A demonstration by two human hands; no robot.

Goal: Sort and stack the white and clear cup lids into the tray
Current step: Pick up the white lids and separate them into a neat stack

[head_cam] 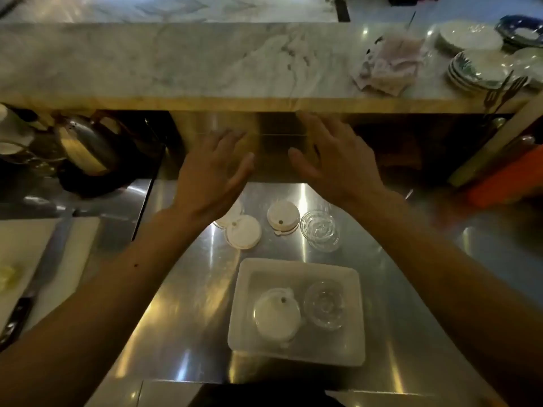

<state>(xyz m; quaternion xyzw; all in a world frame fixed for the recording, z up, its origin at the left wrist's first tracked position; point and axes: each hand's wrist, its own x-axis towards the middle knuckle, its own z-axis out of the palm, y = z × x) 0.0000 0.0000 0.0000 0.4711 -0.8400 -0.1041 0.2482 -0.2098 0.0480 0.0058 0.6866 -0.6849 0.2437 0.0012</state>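
A white rectangular tray (244,306) sits on the steel counter near me. Inside it lie a stack of white lids (276,314) on the left and clear lids (324,308) on the right. Beyond the tray, loose on the counter, are a white lid (243,232), another white lid (282,215), a clear lid (320,230), and one more white lid (232,215) partly hidden under my left wrist. My left hand (214,171) and my right hand (332,160) hover above the far lids, both empty, fingers spread.
A raised marble ledge (176,63) runs across the back, bearing a crumpled cloth (388,66), stacked plates (482,66) and forks (502,89). A metal kettle (85,145) stands at the left. A cutting board (35,259) with a knife (20,312) lies at the near left.
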